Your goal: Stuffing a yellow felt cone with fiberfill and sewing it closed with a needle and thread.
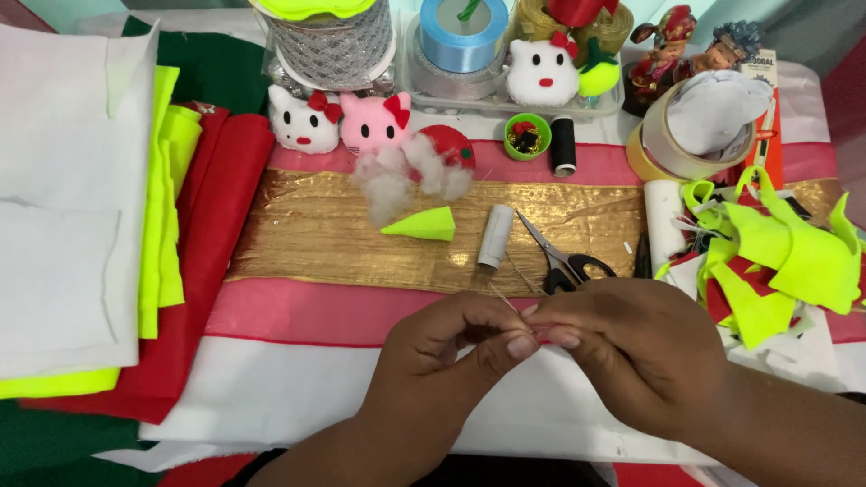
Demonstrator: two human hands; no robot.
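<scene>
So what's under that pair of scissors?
The scissors lie on a gold fabric strip spread over pink-and-white cloth. The right hand covers part of their black handles, and whatever is beneath the cloths is hidden.

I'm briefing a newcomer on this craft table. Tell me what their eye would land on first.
First the two hands, left hand and right hand, meeting low at centre and pinching something small and red, with a thin needle-like sliver between them. Next the neon yellow scraps heaped at right, then the cat-face plush toys beside white stuffing up top.
</scene>
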